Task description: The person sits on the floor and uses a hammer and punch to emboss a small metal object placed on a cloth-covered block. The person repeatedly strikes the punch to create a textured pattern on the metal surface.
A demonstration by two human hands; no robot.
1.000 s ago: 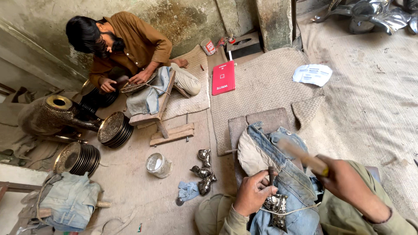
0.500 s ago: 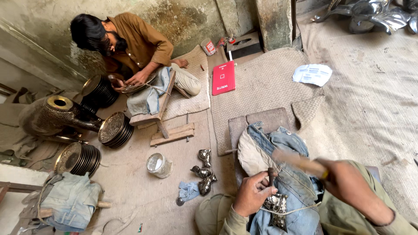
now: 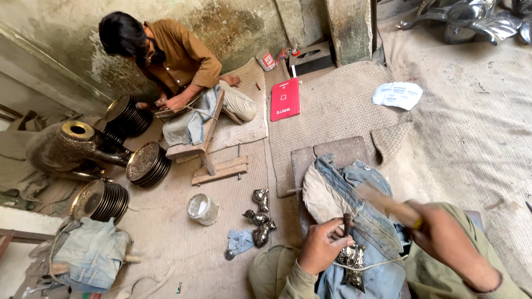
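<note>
Lower right, our left hand [image 3: 321, 246] pinches a chisel [image 3: 347, 223] upright on the metal casting [image 3: 352, 260]; our right hand [image 3: 443, 235] grips the blurred hammer [image 3: 385, 202], poised above.

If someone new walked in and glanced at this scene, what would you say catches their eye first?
Probably the left hand at the bottom centre, gripping a dark punch over a small shiny metal piece on worn denim, while the right hand holds a blurred wooden hammer above it. Next, the bright red book on the mat at top centre. Then the stacks of engraved metal plates at left, beside a seated co-worker.
</note>
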